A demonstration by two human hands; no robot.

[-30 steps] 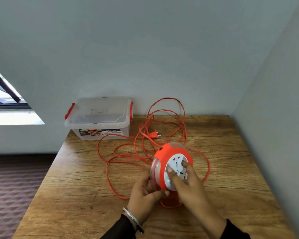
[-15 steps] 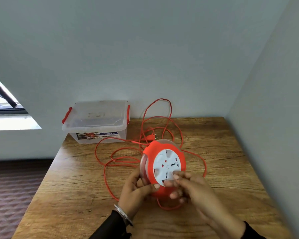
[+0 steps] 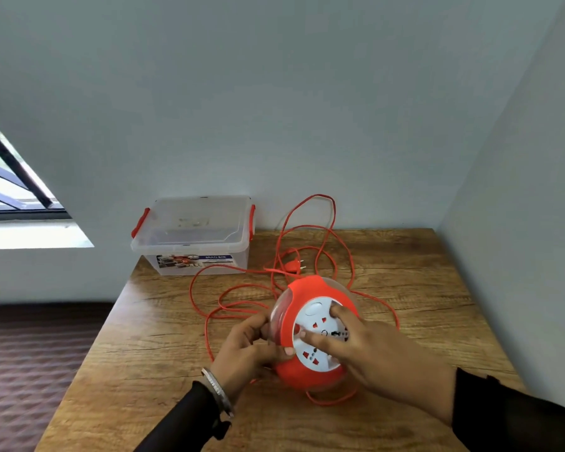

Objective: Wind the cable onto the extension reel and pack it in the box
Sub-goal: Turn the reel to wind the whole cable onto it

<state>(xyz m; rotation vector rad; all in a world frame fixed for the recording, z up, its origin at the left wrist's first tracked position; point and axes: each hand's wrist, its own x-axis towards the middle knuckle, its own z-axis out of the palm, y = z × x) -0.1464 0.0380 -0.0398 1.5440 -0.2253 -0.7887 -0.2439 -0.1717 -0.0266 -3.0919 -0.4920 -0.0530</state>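
Risen onto the reel (image 3: 308, 374) face (axis toward camera) — right hand (image 3: 374, 349) flat; left hand (image 3: 246, 351) grips rim.

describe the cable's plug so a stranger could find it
Start at the wooden table in the corner, with a clear box at its far left. Just right of the box, beyond the orange reel, lies the plug: a stubby orange body with metal pins, unlike the thin cable loops around it.

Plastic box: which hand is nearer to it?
Left. The left hand grips the reel on the side toward the box; the right hand touches its socket face, farther away.
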